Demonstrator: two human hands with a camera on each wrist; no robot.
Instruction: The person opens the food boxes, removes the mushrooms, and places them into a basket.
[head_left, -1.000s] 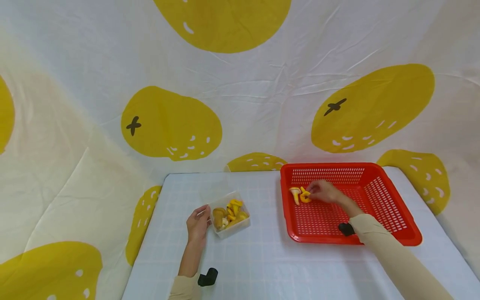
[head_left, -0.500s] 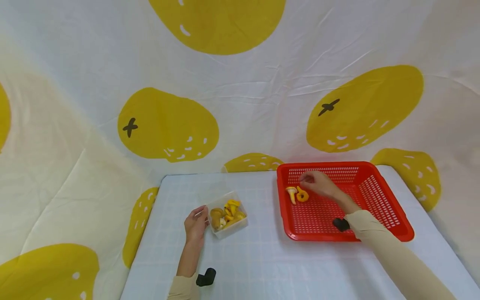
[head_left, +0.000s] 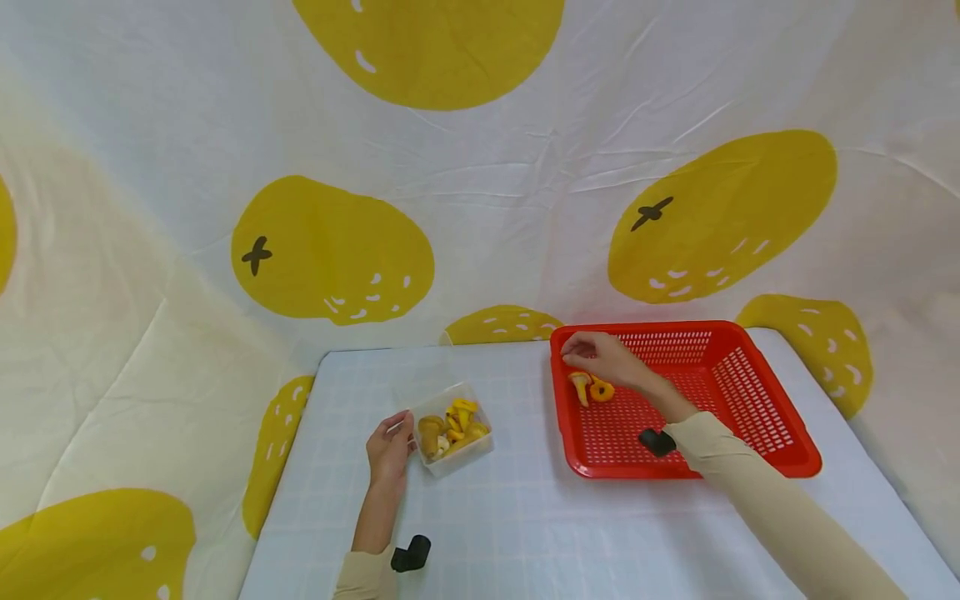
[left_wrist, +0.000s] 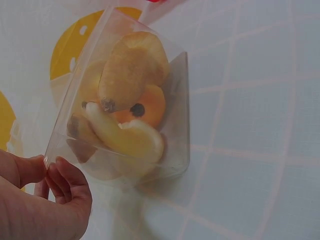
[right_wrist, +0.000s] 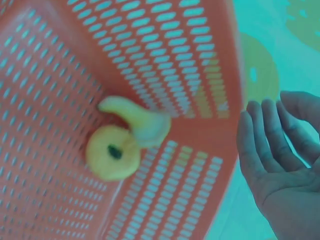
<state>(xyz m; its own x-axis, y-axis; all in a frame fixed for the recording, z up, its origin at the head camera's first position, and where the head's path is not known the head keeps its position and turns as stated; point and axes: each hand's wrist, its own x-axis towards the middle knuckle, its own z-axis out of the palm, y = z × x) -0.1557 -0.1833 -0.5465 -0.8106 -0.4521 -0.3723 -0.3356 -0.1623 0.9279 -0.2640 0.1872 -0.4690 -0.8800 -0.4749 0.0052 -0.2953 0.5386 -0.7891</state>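
Note:
My left hand (head_left: 388,450) pinches the rim of a clear plastic box (head_left: 468,455) at its left side; thumb and fingertips meet at that edge in the left wrist view. Several toy mushrooms (left_wrist: 125,75), yellow and brown, lie inside the box. My right hand (head_left: 600,357) hovers at the far left corner of the red basket (head_left: 615,454), fingers loosely bent and holding nothing. Down in that corner lie two mushrooms: a pale-stemmed one (right_wrist: 142,122) and a round orange-yellow one (right_wrist: 112,155) with a dark spot, touching each other in the right wrist view.
A transparent lid (head_left: 423,377) stands raised behind the box. The white checked table (head_left: 517,517) runs between box and basket. A pale cloth printed with yellow fruit (head_left: 333,250) hangs behind and at the left.
My right hand has risen from the round mushroom and shifted left to the basket's far corner. The mushrooms in the basket stay put. My left hand keeps its hold on the box.

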